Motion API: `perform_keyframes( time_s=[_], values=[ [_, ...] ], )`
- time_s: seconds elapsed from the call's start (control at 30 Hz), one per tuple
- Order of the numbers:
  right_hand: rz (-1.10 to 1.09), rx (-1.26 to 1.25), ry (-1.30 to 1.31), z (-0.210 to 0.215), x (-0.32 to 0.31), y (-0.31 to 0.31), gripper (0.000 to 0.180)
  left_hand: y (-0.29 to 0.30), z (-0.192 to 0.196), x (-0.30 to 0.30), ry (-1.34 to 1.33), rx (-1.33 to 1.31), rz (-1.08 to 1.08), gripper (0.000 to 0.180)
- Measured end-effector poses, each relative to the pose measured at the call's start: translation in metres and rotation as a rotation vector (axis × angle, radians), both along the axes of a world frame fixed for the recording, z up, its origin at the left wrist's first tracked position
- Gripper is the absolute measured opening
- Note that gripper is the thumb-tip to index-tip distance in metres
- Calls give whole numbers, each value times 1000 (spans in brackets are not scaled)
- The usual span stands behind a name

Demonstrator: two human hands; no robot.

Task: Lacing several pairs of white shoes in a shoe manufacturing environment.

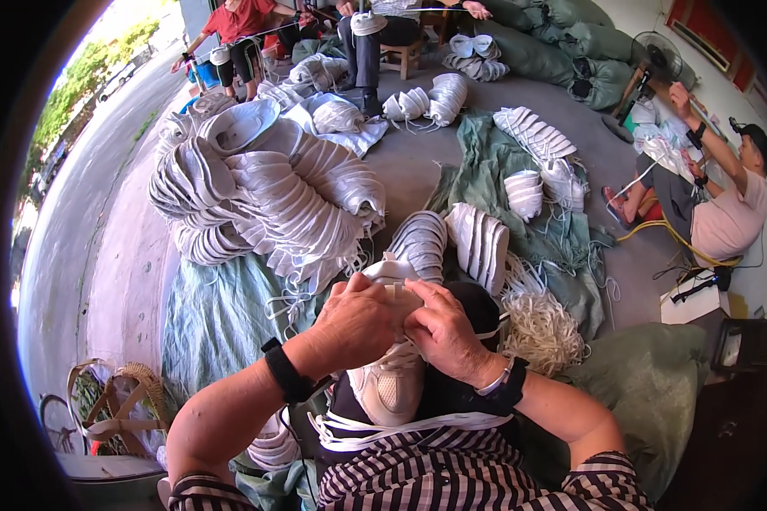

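Observation:
A cream shoe upper [389, 390] with a mesh toe rests on my lap, its toe toward me. My left hand [355, 317] is closed on the upper's far part, the fingers bent over its edge. Opposite it, my right hand [446, 330] pinches the same part with thumb and fingers. What lies between the fingertips is partly hidden. White shoelaces [426, 423] lie across my lap below the upper. Just beyond my hands stand nested stacks of pale uppers [477, 243].
A large heap of nested uppers [273, 192] is at the left on green sheeting [222, 328]. Loose laces [541, 332] are piled to my right. Co-workers sit at the far side and the right, one person [724, 200] near a fan [656, 55]. Stuffed green sacks [520, 64] line the back.

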State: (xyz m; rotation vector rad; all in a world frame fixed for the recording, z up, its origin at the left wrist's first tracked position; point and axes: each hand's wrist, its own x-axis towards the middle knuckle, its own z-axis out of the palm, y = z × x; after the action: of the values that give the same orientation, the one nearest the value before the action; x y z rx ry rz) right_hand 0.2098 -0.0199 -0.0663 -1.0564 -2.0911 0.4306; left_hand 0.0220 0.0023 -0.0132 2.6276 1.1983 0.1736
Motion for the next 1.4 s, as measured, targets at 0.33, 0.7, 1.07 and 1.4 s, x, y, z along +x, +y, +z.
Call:
perform_keyframes(
  time_s=[0.33,0.7,1.07,1.4],
  values=[
    [61,-210,131,29,8,-12,13,-20,-12,16,54,198,-1,9],
    [-7,-190,-55,27,7,-22,11,-30,-5,-21,-1070,-820,215,25],
    [-10,-1039,700,23,56,-19,32,-9,-27,-43,-1683,-977,592,37],
    [-614,-910,1981,-48,294,-54,29,-28,-97,-261,-1601,-656,1142,40]
  ],
)
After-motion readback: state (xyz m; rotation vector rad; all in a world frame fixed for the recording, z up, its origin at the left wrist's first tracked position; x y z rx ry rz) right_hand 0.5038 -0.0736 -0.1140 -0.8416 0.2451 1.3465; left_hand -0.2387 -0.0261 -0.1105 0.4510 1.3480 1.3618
